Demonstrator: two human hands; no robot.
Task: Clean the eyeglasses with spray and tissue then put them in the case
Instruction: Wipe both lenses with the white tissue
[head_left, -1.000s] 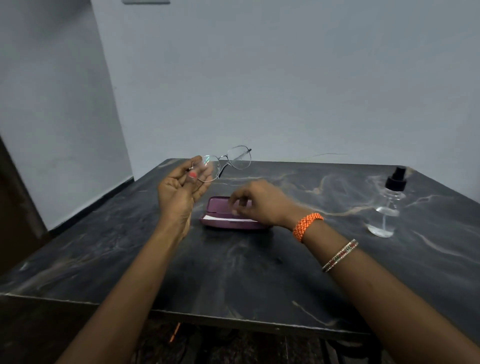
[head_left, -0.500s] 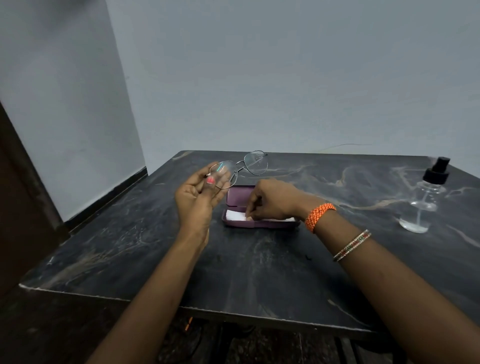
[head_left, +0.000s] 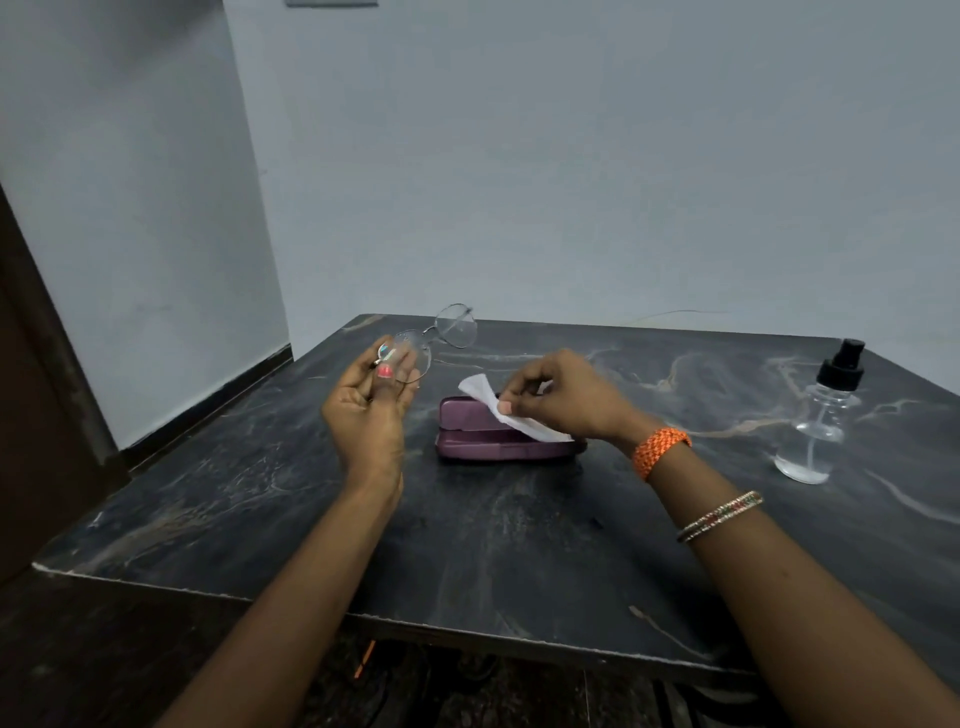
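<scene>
My left hand (head_left: 371, 410) holds thin metal-framed eyeglasses (head_left: 441, 335) by one lens, raised above the table. A purple glasses case (head_left: 467, 434) lies on the dark table in the middle. My right hand (head_left: 563, 397) pinches a white tissue (head_left: 491, 402) between thumb and fingers, lifted just above the case, with the tissue's tail still draped over the case. A clear spray bottle (head_left: 818, 421) with a black pump top stands at the right, apart from both hands.
The dark marbled table (head_left: 519, 545) has its front edge near me and its left edge beside a grey wall. A dark door frame (head_left: 41, 364) stands at the far left.
My right hand has lifted the white tissue up off the case. The left hand keeps holding the glasses in much the same place.
</scene>
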